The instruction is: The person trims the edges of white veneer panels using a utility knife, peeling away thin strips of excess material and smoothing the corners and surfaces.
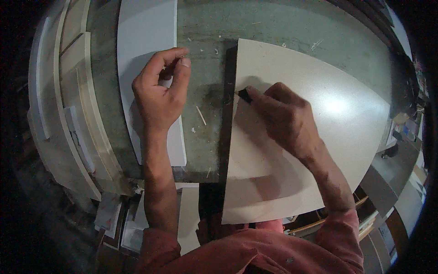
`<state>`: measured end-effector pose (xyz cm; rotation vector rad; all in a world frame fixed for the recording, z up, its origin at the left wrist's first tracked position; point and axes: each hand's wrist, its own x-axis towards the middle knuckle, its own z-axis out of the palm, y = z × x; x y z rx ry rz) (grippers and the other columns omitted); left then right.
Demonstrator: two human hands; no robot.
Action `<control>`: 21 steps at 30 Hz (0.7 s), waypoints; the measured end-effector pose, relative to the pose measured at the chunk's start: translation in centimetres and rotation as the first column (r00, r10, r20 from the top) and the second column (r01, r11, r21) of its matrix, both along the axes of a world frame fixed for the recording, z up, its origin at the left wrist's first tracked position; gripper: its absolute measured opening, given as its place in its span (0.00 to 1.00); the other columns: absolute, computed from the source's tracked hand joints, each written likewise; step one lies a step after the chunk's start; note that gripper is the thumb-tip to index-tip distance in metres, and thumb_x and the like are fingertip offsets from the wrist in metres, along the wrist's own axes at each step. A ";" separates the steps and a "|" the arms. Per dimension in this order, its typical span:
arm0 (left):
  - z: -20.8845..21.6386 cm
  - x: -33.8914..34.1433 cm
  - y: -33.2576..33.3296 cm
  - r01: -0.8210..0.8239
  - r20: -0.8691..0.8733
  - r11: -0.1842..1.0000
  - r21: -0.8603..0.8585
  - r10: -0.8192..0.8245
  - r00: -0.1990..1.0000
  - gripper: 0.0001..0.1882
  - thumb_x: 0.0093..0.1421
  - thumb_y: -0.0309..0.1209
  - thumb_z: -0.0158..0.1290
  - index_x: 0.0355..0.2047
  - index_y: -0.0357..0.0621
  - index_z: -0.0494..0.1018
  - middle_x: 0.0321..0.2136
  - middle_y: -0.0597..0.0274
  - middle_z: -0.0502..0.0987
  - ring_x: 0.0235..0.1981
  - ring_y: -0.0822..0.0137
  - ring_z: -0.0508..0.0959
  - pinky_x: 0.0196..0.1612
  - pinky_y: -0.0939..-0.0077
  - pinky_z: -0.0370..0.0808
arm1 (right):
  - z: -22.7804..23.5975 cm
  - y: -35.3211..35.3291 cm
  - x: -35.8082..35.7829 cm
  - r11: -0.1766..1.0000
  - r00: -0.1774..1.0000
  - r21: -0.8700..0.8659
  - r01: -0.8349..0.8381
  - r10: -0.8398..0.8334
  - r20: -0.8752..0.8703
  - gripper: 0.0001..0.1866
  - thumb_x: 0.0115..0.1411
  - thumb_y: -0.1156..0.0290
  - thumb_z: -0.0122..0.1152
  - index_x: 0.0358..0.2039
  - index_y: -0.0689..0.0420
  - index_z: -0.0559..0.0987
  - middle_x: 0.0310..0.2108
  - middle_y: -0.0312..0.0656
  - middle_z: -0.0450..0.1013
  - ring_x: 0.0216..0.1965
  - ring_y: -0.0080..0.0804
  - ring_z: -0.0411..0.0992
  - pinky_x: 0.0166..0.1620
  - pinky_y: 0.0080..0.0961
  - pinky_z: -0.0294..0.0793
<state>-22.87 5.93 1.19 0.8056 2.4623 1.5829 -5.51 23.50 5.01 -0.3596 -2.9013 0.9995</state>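
Green bench (200, 68): the largest surface; loose debris on it could, I judge, scratch a board slid across it. It carries both boards, with a strip of its top showing between them.
Cream panel (342, 118): its near end reaches past the bench front toward my body; heavy pressure there might tip or shift it, since I see nothing clamping it. The panel lies beneath my right hand, spreading mostly to that hand's right, its left edge just beyond my fingertips.
White board (148, 32): a bump from my wrist could turn it. It lies under my left hand and runs to the hand's far side.
Right hand (289, 116): fingers closed in a narrow pinch on a small black piece; a slip at the edge could mark the panel face or nick a finger.
Left hand (162, 91): loosely curled, thumb and forefinger nearly meeting; whether they pinch anything I cannot tell. It braces nothing on the panel, so the panel could wander.
Black piece (245, 95): tilting it may gouge the surface. It sits at my right fingertips, near the panel's left edge.
Pale sliver (201, 115): lies between my hands.
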 end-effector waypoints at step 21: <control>-0.4 0.2 -0.8 -0.027 0.004 0.999 0.024 0.027 1.000 0.07 0.59 0.26 0.58 0.38 0.39 0.79 0.26 0.67 0.79 0.26 0.79 0.74 0.32 0.84 0.71 | -0.7 3.2 -1.9 0.989 0.989 0.012 0.147 -0.147 -0.019 0.21 0.54 0.78 0.58 0.50 0.49 0.79 0.33 0.46 0.74 0.33 0.44 0.76 0.35 0.38 0.78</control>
